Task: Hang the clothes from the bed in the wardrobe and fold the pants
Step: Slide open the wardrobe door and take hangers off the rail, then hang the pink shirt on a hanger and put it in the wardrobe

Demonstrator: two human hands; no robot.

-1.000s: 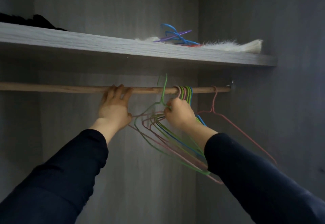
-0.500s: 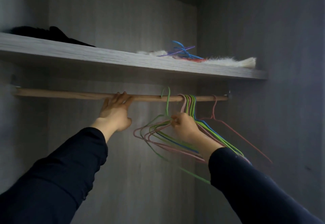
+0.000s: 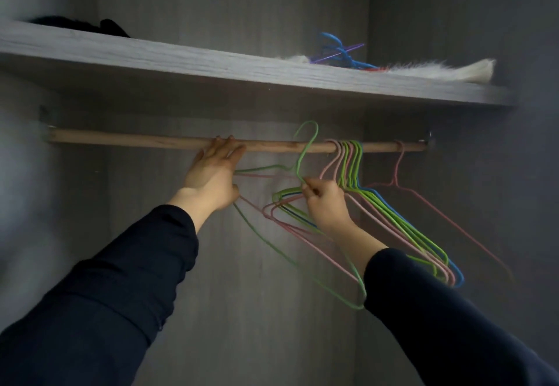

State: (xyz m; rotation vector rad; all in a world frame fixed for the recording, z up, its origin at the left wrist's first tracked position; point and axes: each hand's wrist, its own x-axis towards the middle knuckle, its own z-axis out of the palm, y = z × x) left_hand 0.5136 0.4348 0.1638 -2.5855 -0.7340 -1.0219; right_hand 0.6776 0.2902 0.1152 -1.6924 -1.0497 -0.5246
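Inside the wardrobe a wooden rail (image 3: 136,141) runs left to right under a grey shelf (image 3: 181,61). My left hand (image 3: 213,173) reaches up with straight fingers resting on the rail. My right hand (image 3: 322,198) pinches the neck of a green wire hanger (image 3: 305,149) whose hook stands lifted off, above the rail. Several more green, pink and blue hangers (image 3: 351,161) hang bunched on the rail beside my right hand. A single pink hanger (image 3: 399,170) hangs near the rail's right end. No clothes or pants are in view.
On the shelf lie a white furry piece (image 3: 438,69), blue and purple hangers (image 3: 335,52) and a dark garment (image 3: 90,25) at the left. The wardrobe's right wall (image 3: 484,173) is close to the rail's end. The left stretch of rail carries nothing.
My right hand has drawn the green hanger out to the left of the bunch, its hook now higher above the rail. My left hand stays on the rail. The view has shifted.
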